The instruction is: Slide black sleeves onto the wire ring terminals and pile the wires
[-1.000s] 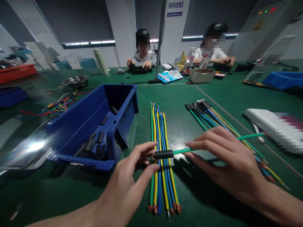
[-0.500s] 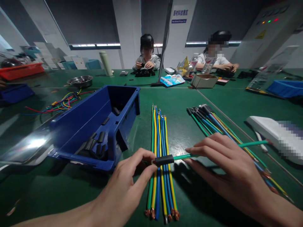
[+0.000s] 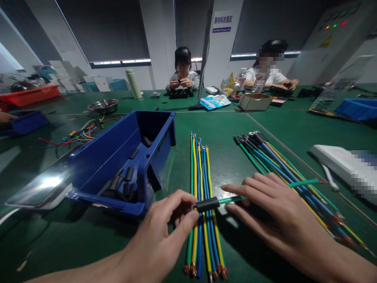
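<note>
Green wire (image 3: 303, 183) with black sleeve (image 3: 208, 204) held over the worktop (image 3: 226, 129)

The green wire is held almost level, crosswise over a flat bundle of wires (image 3: 203, 177) that is laid lengthwise on the worktop. Whether wire and bundle touch cannot be told. The wire's left end is covered by the black sleeve. The left hand (image 3: 159, 239) is pinched, thumb and forefinger together, on the left end of the sleeve. The right hand (image 3: 273, 212) is closed on the green wire just right of the sleeve, and the wire's far end is seen beyond the fingers.

A second bundle (image 3: 265, 153), capped in black at its far ends, is spread slantwise beneath the right hand. A blue bin (image 3: 118, 157) is set to the left, with loose sleeves (image 3: 123, 181) gathered in its near corner. Beyond it, tangled wires (image 3: 79, 133) and a steel bowl (image 3: 103, 105) are seen.

The worktop is covered in a dark green, slightly glossy mat, joined by pale seams. At its far edge two people (image 3: 183, 76) are seated behind a cardboard box (image 3: 255, 101) and a blue packet (image 3: 215, 101). The room is closed off by dark blinds (image 3: 103, 27). A sign (image 3: 223, 21) is fixed high on a white pillar, and a cabinet (image 3: 332, 27) with small lights is placed at the right.
</note>
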The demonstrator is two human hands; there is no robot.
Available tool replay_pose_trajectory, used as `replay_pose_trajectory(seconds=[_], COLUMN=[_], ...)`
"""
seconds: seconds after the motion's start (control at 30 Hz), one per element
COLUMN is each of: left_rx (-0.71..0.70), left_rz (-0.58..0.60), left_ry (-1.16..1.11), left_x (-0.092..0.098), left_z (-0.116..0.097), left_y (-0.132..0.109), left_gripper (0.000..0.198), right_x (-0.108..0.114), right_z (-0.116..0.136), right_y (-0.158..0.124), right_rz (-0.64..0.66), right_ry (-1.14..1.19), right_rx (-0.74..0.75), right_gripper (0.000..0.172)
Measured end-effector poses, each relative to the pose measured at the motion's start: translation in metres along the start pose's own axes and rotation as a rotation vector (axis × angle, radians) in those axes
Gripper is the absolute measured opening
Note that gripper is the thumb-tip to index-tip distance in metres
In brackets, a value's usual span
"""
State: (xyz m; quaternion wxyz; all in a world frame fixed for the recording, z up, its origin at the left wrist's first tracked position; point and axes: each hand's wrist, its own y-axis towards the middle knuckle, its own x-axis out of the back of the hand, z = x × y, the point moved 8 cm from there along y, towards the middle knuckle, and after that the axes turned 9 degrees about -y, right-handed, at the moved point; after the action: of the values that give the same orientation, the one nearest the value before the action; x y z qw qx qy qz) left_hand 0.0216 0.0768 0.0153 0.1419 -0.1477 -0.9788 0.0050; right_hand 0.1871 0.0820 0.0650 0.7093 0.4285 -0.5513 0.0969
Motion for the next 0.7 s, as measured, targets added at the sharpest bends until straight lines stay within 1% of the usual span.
replay_pose_trajectory(seconds=[0.1, 0.2, 0.37, 0.53, 0.7], left_rx=[-0.025, -0.044, -0.016, -0.005, 0.017], left_rz=[0.047, 0.091, 0.138, 0.192, 0.247], left_ry=[0.077, 0.101, 0.067, 0.053, 0.012], left_x=[-0.004, -0.008, -0.01, -0.013, -0.015], left_z=[-0.003, -0.006, -0.007, -0.009, -0.005], left_y=[-0.002, -0.003, -0.004, -0.004, -0.001], left_gripper=[0.025, 0.03, 0.033, 0.037, 0.037], right_x=[-0.005, -0.007, -0.006, -0.001, -0.001], right_z=[0.015, 0.025, 0.026, 0.031, 0.03], right_y=[0.0, -0.002, -0.004, -0.006, -0.005], right_rz=[-0.008, -0.004, 0.005, -0.043, -0.043], right_ry=[-0.04, -0.064, -0.068, -0.104, -0.068], right_rx=[0.101, 0.17, 0.18, 0.238, 0.241], right_gripper=[0.025, 0.027, 0.025, 0.028, 0.022])
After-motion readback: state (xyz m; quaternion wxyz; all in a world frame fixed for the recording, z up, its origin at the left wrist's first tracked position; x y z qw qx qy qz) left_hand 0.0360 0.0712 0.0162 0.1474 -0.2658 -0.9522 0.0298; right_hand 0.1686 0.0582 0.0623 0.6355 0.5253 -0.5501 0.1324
